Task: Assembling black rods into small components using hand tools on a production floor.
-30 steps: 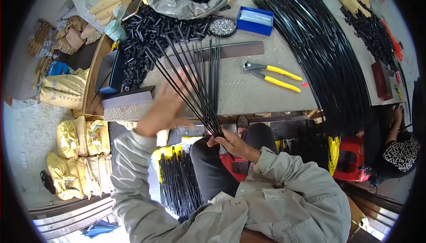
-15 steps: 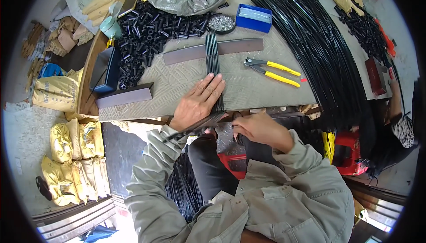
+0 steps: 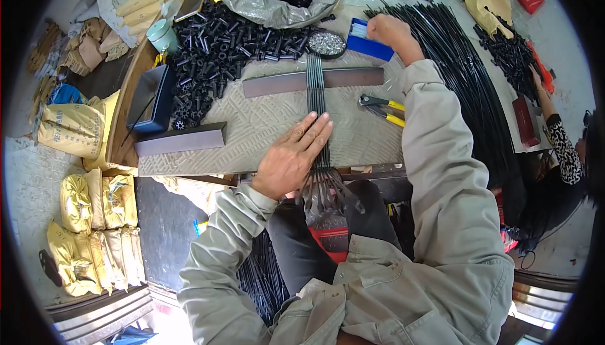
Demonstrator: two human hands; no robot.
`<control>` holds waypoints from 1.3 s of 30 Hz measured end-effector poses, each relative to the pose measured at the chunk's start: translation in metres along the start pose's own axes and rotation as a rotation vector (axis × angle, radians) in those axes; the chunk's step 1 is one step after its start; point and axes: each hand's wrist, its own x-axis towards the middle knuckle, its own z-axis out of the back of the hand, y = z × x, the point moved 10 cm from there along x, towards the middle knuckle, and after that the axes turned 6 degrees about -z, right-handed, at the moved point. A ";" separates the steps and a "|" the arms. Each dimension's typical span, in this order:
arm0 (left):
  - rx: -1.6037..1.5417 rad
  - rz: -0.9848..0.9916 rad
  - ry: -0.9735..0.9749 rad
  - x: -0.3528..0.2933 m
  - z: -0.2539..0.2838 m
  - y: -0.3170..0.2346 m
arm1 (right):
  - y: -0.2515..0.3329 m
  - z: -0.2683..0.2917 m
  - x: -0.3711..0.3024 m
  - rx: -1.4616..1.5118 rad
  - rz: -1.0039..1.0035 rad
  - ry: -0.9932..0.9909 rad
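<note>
Left hand (image 3: 295,156) lies flat, fingers spread, pinning a row of black rods (image 3: 315,93) on the worktop (image 3: 252,124) against a grey bar (image 3: 277,82). Right hand (image 3: 387,31) reaches, clenched, into the blue box (image 3: 365,45), likely fetching a small part; fitting it needs the rods held even.

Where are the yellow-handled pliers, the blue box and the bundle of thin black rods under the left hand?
yellow-handled pliers (image 3: 383,110): head view, on the handles near the pivot.
blue box (image 3: 372,47): head view, on its blue top near the right hand.
bundle of thin black rods (image 3: 315,86): head view, where the rods cross the grey bar.
</note>
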 end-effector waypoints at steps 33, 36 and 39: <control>-0.104 0.078 0.114 0.018 -0.005 0.001 | 0.074 -0.015 -0.076 0.365 0.300 0.023; -0.089 0.073 0.099 0.016 -0.006 0.001 | 0.078 -0.014 -0.077 0.353 0.322 0.023; -0.048 0.069 0.119 0.016 -0.007 0.001 | 0.084 -0.007 -0.080 0.307 0.397 -0.030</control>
